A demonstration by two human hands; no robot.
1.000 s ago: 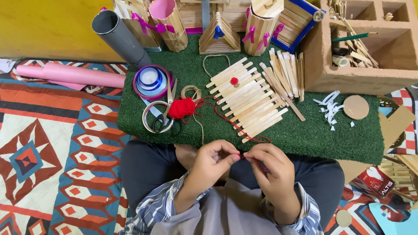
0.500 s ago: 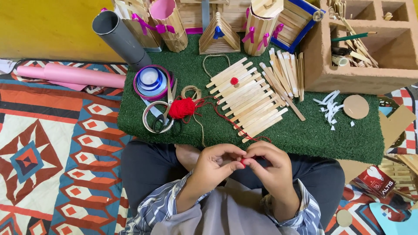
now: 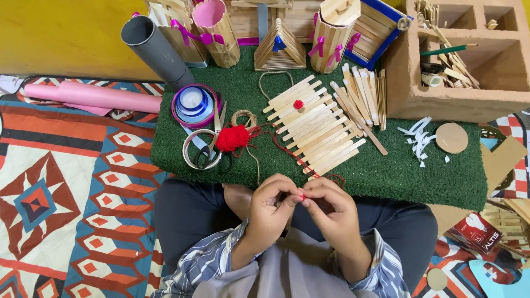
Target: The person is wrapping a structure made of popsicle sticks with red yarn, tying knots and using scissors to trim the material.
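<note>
My left hand (image 3: 270, 207) and my right hand (image 3: 331, 209) meet over my lap, fingertips pinched together on a small piece of red yarn (image 3: 302, 196). A thin red strand runs from there up to the red yarn ball (image 3: 232, 138) on the green turf mat (image 3: 386, 171). Just beyond my hands lies a raft of wooden craft sticks (image 3: 312, 127) with a small red pompom (image 3: 298, 104) on it. Scissors (image 3: 212, 140) rest to the left of the yarn ball.
Ribbon spools (image 3: 193, 104), a grey tube (image 3: 154, 49), a pink paper roll (image 3: 99, 98), stick-built holders and a little stick house (image 3: 279, 47) line the mat's far side. A brown block (image 3: 469, 60) holds sticks at right. Loose sticks (image 3: 364, 96), paper scraps and a cardboard disc (image 3: 451, 138) lie nearby.
My hands have shifted slightly, with the fingertips drawing closer together around the red yarn piece. Everything on the mat stays where it was.
</note>
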